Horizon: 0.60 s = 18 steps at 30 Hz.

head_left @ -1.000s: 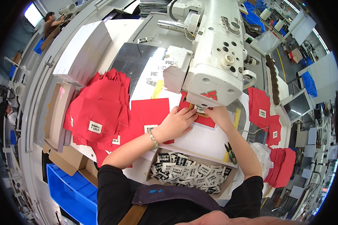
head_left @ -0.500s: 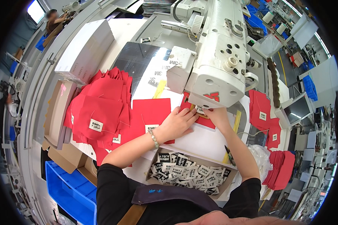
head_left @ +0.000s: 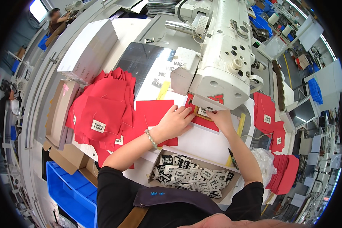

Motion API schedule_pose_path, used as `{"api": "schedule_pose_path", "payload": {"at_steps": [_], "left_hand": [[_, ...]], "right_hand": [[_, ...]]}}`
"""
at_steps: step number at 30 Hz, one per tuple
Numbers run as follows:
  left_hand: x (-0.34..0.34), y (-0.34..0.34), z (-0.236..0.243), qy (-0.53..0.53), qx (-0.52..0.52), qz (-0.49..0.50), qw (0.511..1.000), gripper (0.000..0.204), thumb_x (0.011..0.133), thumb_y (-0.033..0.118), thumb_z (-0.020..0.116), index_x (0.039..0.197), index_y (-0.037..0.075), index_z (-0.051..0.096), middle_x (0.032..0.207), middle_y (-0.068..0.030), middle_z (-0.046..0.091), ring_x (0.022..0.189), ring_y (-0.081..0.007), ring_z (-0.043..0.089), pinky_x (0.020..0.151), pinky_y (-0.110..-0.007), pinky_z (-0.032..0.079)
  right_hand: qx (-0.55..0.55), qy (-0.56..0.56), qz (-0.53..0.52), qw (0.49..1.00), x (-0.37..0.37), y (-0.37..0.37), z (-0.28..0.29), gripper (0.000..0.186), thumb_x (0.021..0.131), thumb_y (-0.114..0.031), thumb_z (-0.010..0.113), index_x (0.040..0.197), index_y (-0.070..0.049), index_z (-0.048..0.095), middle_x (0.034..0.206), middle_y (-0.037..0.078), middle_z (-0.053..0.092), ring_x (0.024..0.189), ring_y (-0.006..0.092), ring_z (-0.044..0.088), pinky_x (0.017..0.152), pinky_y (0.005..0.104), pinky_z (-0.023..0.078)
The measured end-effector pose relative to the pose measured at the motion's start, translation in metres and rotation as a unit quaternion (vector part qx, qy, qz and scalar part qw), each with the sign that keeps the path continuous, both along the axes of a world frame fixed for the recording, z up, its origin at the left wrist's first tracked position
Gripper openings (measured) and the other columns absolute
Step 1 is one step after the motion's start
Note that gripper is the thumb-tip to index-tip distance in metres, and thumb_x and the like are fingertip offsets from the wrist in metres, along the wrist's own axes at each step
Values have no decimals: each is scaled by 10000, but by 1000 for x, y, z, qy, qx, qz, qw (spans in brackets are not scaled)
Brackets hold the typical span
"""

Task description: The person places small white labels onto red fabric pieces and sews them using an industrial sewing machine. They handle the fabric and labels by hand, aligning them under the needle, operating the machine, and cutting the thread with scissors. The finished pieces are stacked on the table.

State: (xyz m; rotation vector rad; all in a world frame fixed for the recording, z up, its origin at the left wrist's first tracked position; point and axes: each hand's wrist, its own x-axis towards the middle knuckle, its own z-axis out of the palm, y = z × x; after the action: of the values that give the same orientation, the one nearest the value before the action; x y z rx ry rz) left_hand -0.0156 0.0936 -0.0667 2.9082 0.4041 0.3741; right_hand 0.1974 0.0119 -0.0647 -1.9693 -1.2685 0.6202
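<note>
Under the head of the white sewing machine [head_left: 218,85] lies a red fabric piece [head_left: 206,123] with a white printed label [head_left: 202,111] on it, inside a yellowish frame. My right hand [head_left: 219,117] is at the label's right edge, its fingers bent together on it; the thumb is mostly hidden. My left hand [head_left: 174,123] lies with fingers stretched and slightly apart, holding nothing. Its fingertips are left of the frame, over the edge of another red fabric piece [head_left: 152,112]. A beaded bracelet circles my left wrist.
A box of loose labels [head_left: 195,176] stands nearest me. A pile of red pieces [head_left: 98,106] lies left, beside a white carton [head_left: 87,51] and an open tray [head_left: 60,116]. A blue bin [head_left: 70,193] sits lower left. More red pieces [head_left: 283,173] are stacked right.
My left hand has drawn back to the left, away from the label, with its fingers higher up. My right hand stays at the label. The view has shifted slightly.
</note>
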Motion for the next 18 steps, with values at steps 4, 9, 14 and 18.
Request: {"api": "schedule_pose_path", "payload": {"at_steps": [4, 9, 14, 18], "left_hand": [[6, -3, -7, -17, 3, -2, 1000, 509, 825, 365, 673, 1243, 93, 569, 1245, -105, 533, 1087, -232, 505, 885, -376, 396], [9, 3, -2, -15, -5, 7, 1000, 507, 815, 349, 677, 1236, 85, 576, 1214, -111, 548, 1079, -243, 514, 885, -379, 400], [-13, 7, 9, -38, -46, 8, 998, 444, 779, 222, 713, 1189, 84, 614, 1178, -91, 573, 1049, -231, 533, 873, -364, 408], [-34, -3, 21, -61, -75, 20, 995, 381, 748, 149, 739, 1117, 114, 647, 1136, -47, 589, 1026, -214, 539, 871, -361, 403]], "right_hand": [[18, -3, 5, 1000, -1, 3, -5, 229, 746, -72, 696, 952, 27, 674, 799, 137, 689, 656, 226, 644, 630, 330, 514], [-58, 11, -31, 998, 19, -8, -2, 214, 759, -79, 697, 955, 6, 685, 782, 121, 691, 585, 220, 639, 578, 320, 504], [-68, 151, 19, 986, 12, -65, 82, 165, 801, -63, 684, 961, -37, 714, 748, 80, 673, 558, 130, 629, 526, 264, 469], [-143, 157, 276, 937, -19, -125, 109, 186, 822, -62, 689, 1004, -90, 715, 800, 45, 659, 572, 90, 588, 529, 235, 461]]}}
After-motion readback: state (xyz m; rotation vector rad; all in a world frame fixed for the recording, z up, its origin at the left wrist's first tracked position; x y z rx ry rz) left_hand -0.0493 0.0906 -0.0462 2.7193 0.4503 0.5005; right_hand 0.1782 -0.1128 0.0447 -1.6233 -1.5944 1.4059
